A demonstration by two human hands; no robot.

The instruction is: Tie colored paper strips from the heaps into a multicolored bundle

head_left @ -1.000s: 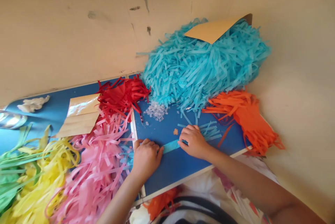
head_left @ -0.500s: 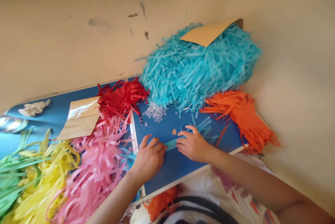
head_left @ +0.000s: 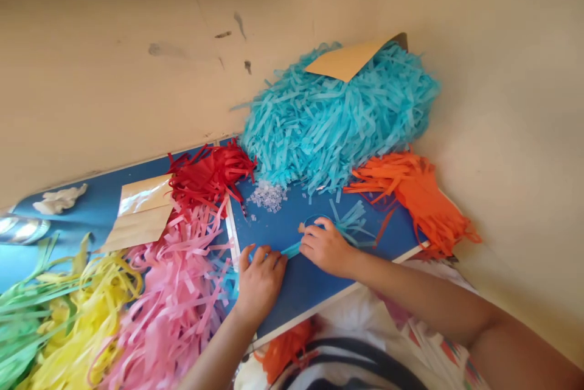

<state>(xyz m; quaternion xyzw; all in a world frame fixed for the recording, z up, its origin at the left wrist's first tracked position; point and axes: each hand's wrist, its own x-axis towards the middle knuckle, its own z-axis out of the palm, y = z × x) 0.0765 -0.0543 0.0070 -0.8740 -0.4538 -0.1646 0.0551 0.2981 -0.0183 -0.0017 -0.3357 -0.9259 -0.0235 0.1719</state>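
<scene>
Blue counter (head_left: 283, 311) is set against a beige wall (head_left: 114, 92). Blue strip (head_left: 291, 250) is touched at both ends of its bare stretch by left hand (head_left: 261, 280) and right hand (head_left: 329, 248); neither nearer. Long axis: left-right, angled slightly away rightward. Left fingers spread, right bunched; pinch can't be confirmed.

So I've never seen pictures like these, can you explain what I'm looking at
No machine here: just a person's bare left hand and right hand, seen from one head-worn camera looking forward and down. Both touch a narrow light blue tissue-like strip on the blue tabletop; how firmly is unclear. Around them lie a large turquoise fringed pile, a red fringed bunch, an orange fringed bunch, pink strips, yellow strips, green strips, and a heap of small translucent bits.
</scene>
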